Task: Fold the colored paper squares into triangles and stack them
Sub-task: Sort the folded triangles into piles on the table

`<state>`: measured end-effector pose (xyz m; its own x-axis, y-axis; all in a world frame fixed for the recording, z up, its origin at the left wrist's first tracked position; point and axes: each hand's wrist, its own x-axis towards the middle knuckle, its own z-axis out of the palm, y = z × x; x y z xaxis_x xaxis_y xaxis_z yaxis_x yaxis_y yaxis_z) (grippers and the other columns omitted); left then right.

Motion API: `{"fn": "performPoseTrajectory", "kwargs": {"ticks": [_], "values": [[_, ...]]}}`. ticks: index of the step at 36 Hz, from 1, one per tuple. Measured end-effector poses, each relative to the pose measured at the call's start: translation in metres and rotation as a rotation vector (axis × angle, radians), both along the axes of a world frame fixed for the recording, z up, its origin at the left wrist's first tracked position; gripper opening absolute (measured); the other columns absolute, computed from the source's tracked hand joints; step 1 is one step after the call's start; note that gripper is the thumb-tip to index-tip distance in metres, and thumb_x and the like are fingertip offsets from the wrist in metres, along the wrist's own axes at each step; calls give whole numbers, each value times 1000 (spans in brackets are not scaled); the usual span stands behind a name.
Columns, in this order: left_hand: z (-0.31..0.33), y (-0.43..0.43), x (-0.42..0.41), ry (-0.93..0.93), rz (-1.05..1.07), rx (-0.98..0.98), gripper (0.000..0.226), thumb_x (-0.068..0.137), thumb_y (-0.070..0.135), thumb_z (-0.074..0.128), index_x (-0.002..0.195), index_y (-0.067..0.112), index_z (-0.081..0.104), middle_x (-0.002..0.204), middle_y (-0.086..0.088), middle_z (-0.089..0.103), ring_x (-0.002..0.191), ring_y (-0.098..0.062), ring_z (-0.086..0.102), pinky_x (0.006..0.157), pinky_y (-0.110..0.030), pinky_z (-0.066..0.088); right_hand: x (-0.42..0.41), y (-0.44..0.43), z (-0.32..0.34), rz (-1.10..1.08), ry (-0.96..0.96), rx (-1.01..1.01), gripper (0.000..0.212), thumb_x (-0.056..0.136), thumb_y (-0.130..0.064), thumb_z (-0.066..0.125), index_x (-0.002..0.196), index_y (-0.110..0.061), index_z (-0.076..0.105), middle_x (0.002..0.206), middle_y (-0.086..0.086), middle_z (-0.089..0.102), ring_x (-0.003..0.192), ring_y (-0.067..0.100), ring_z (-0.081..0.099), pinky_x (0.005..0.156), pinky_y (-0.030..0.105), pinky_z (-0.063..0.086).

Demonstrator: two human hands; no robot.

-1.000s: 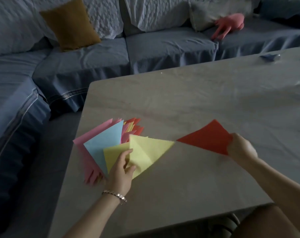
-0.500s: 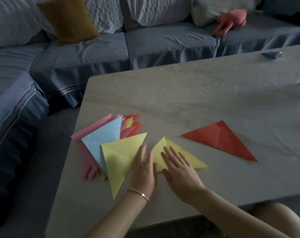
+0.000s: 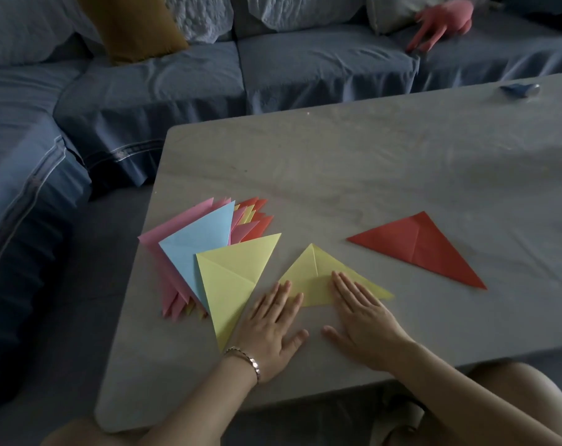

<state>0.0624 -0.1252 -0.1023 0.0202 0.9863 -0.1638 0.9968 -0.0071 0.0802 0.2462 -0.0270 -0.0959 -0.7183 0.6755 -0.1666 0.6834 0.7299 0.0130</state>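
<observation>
A small yellow folded triangle (image 3: 315, 278) lies flat on the table near the front edge. My left hand (image 3: 273, 329) and my right hand (image 3: 363, 320) both lie flat with straight fingers, their fingertips pressing its lower part. To the left, a fanned pile of folded triangles (image 3: 202, 243) holds pink, blue, red and yellow sheets, with a larger yellow triangle (image 3: 234, 278) on top. A red folded triangle (image 3: 431, 249) lies alone on the right.
The grey table (image 3: 337, 175) ends at a rounded left edge just beside the pile. A small dark blue object (image 3: 519, 89) sits at the far right of the table. A blue sofa (image 3: 176, 82) with cushions and a pink plush toy (image 3: 443, 17) stands behind.
My right hand let go of the red triangle, which now lies on the table. A yellow triangle came off the pile to the middle, and both hands now press it flat.
</observation>
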Motion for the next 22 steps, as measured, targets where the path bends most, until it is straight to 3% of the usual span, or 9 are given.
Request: {"fn": "performPoseTrajectory", "kwargs": {"ticks": [2, 4, 13, 15, 17, 18, 20, 22], "values": [[-1, -5, -4, 72, 33, 28, 66, 89, 61, -6, 145, 27, -2, 154, -5, 8, 141, -24, 14, 111, -35, 7, 13, 4, -2, -23, -22, 16, 83, 94, -60, 11, 130, 5, 45, 138, 18, 45, 128, 27, 42, 107, 31, 13], [-4, -11, -5, 71, 58, 1, 60, 95, 56, 10, 146, 25, 14, 146, -6, 36, 131, -25, 39, 104, -37, 17, 25, 8, -4, -53, -29, 32, 83, 93, -61, 11, 131, 5, 45, 139, 18, 44, 129, 26, 41, 108, 30, 9], [6, -39, -4, 66, 238, -81, 69, 93, 58, 12, 129, 7, 41, 131, -9, 54, 117, -22, 54, 108, -30, 7, 55, 13, 3, -143, -75, 0, 82, 94, -59, 10, 131, 6, 43, 139, 21, 42, 129, 26, 38, 109, 28, 7], [7, -43, -7, 76, 231, -7, 72, 93, 59, 11, 126, 7, 47, 131, -8, 53, 116, -22, 56, 111, -31, 13, 48, 10, 9, -145, 2, 15, 78, 95, -53, 7, 138, 9, 27, 148, 23, 21, 137, 26, 19, 115, 28, 0], [11, -44, -13, 39, 231, 95, 70, 93, 58, 10, 121, 11, 56, 134, -6, 50, 114, -26, 57, 106, -38, 34, 38, 8, 13, -161, 70, -99, 71, 96, -49, 19, 145, 0, 6, 154, 16, -5, 143, 26, -4, 116, 32, -5], [14, -44, -18, -6, 243, 159, 64, 94, 55, 15, 119, 13, 56, 135, -8, 50, 113, -28, 58, 97, -42, 42, 30, 10, 17, -204, 123, -154, 67, 96, -46, 29, 146, -6, 9, 155, 15, 1, 143, 26, -1, 116, 34, 1], [23, -40, -27, -85, 336, 311, 43, 89, 43, 44, 116, 11, 53, 132, -13, 52, 107, -32, 60, 85, -45, 49, 14, 16, 25, -295, 253, -155, 63, 91, -44, 46, 143, -16, 24, 146, 10, 24, 136, 26, 17, 112, 35, 15], [26, -36, -33, -124, 531, 376, 55, 71, 28, 75, 115, 5, 51, 121, -21, 57, 102, -39, 60, 81, -50, 49, -6, 23, 35, -348, 282, -164, 72, 84, -51, 56, 141, -20, 27, 139, 7, 32, 130, 27, 26, 108, 36, 22]]}}
